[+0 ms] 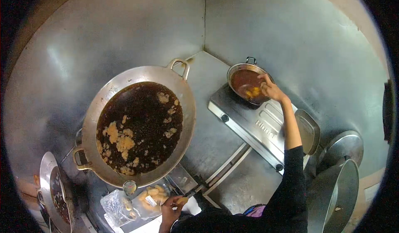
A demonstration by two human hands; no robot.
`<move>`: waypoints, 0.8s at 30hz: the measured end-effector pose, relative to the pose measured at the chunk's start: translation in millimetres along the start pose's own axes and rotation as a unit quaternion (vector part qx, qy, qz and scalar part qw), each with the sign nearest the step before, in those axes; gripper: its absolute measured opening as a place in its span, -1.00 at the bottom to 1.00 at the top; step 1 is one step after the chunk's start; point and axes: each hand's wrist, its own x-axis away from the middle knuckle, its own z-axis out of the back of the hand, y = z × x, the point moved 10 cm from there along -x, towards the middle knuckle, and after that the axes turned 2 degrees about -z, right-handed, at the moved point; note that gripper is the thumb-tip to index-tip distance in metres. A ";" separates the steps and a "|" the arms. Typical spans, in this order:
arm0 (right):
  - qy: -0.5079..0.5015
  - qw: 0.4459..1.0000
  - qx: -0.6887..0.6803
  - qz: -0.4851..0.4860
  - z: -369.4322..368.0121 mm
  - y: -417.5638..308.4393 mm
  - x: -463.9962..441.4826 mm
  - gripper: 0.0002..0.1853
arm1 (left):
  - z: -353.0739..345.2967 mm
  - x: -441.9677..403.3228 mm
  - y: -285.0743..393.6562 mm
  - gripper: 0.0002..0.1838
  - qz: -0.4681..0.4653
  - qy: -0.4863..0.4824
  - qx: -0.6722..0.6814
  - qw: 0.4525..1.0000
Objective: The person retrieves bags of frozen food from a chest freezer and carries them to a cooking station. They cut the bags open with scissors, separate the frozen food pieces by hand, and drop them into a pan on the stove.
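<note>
My right hand (273, 91) is stretched over a small two-handled pan (230, 76), its fingers apart with nothing visible in them. Reddish-brown oil (245, 80) fills that pan, and a few yellow pieces of food (252, 92) lie in it below the fingers. Low in the view, my left hand (169, 214) pinches a small yellow-brown piece of food (182, 200). Beside it lies a clear plastic bag (143, 210) of similar yellow-brown pieces (157, 192). A second crumpled plastic bag (116, 206) is to its left.
A big wok (137, 73) of dark oil with floating brown crumbs stands at left. The small pan sits on a two-burner gas stove (253, 123). A rectangular pan (307, 131), a metal lid (343, 148) and a large metal basin (353, 191) are at right. Another oil-filled pan (48, 160) stands lower left.
</note>
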 end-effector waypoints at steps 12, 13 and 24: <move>-0.003 0.951 0.292 0.105 -58.9 -28.4 -39.6 -0.69 | -49.3 -5.0 -20.0 -0.69 0.035 -0.088 0.084 0.992; 0.012 0.958 0.272 0.093 -55.1 -46.2 -27.8 -0.70 | -54.7 -2.6 -31.1 -0.68 0.080 -0.103 0.103 0.986; -0.220 0.937 -0.033 0.268 -144.2 -180.2 170.3 -0.80 | -97.6 -39.0 43.9 -0.58 0.112 -0.201 0.443 0.867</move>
